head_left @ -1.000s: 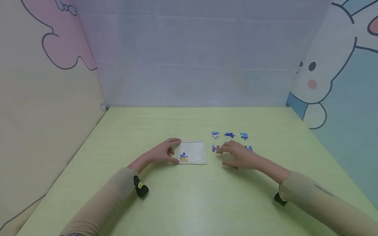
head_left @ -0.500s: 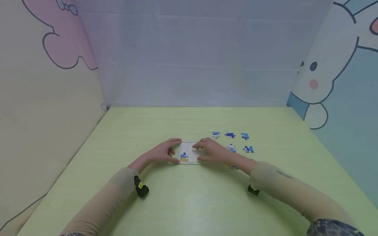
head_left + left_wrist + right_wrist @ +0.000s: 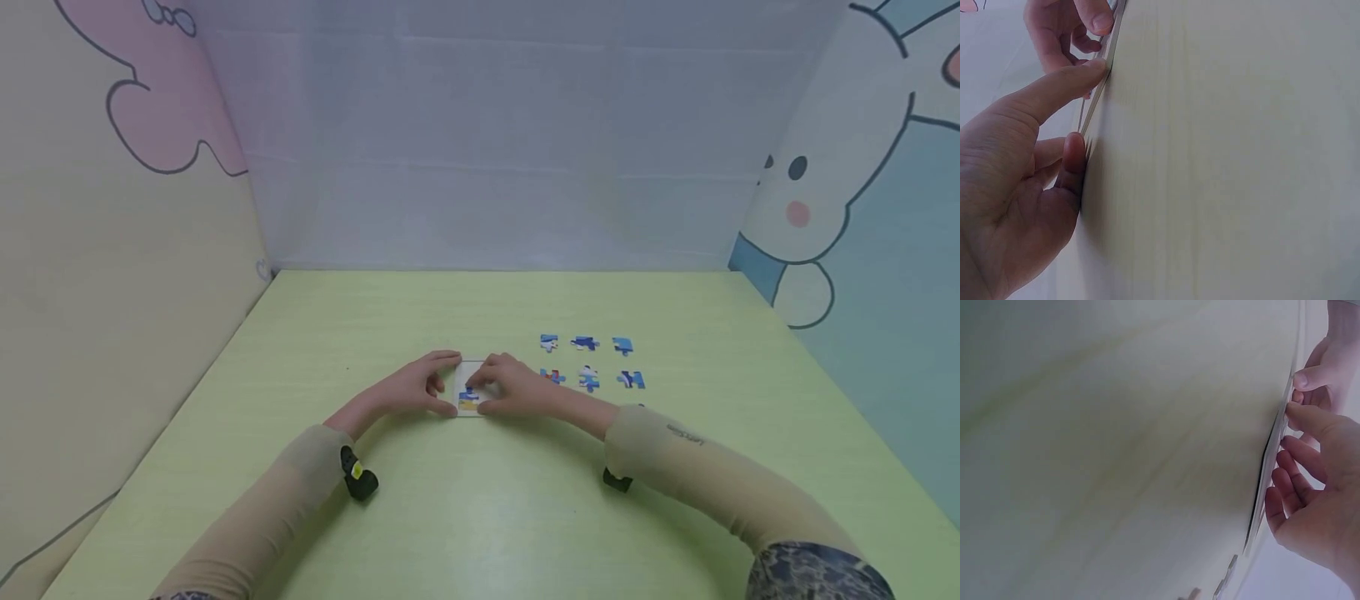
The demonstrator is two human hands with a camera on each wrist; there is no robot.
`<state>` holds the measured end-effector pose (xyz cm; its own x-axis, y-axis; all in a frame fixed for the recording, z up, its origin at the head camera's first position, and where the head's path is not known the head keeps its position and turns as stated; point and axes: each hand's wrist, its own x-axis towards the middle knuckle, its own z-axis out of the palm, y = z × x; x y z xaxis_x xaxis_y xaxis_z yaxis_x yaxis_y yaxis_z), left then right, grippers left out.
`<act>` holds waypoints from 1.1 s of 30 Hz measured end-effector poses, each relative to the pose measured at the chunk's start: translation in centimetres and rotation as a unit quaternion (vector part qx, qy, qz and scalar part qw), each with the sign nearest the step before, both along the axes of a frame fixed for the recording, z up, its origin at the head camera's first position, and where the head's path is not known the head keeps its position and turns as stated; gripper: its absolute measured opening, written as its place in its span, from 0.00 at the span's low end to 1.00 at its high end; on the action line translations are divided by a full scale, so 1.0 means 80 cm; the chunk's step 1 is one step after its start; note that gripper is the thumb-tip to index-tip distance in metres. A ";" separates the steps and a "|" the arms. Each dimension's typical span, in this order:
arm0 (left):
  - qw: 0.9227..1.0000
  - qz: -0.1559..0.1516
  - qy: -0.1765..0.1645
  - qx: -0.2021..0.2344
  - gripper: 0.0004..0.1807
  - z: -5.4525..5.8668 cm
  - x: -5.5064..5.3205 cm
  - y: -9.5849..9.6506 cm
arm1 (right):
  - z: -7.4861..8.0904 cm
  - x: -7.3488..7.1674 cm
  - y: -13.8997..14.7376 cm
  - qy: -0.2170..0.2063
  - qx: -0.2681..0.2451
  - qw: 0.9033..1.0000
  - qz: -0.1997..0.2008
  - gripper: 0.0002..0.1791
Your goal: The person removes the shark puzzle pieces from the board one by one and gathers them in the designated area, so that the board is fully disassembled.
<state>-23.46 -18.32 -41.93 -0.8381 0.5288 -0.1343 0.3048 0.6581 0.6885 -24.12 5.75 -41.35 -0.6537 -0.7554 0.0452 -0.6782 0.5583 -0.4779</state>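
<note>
A small white puzzle tray lies on the table, its left side held between the thumb and forefinger of my left hand. Blue and orange jigsaw pieces sit in the tray's lower left corner. Over the tray's right part reaches my right hand, covering much of it. Its forefinger tip is right at the top of the blue piece, and its thumb is apart from it at the tray's near edge. In the left wrist view the left thumb presses the tray's rim. No piece shows between the right hand's fingers.
Several loose jigsaw pieces lie in rows to the right of the tray. The right forearm overlaps the nearest row. Upright panels stand behind and at both sides of the green table.
My right hand has moved left from the loose pieces onto the tray, its fingertips arriving at the pieces in the corner. The left hand has stayed at the tray's left side.
</note>
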 end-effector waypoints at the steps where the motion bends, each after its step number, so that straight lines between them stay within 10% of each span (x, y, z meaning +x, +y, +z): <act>1: 1.000 0.000 -0.001 0.001 0.50 0.000 0.000 0.001 | 0.000 0.000 -0.001 -0.002 -0.001 1.000 0.001 0.21; 18: 1.000 -0.003 0.002 -0.005 0.50 -0.002 -0.002 0.002 | 0.004 -0.001 -0.013 -0.093 -0.020 0.994 -0.057 0.23; 33: 1.000 -0.002 0.001 -0.008 0.51 0.001 -0.002 0.002 | 0.010 0.005 -0.011 -0.061 -0.026 0.995 -0.077 0.22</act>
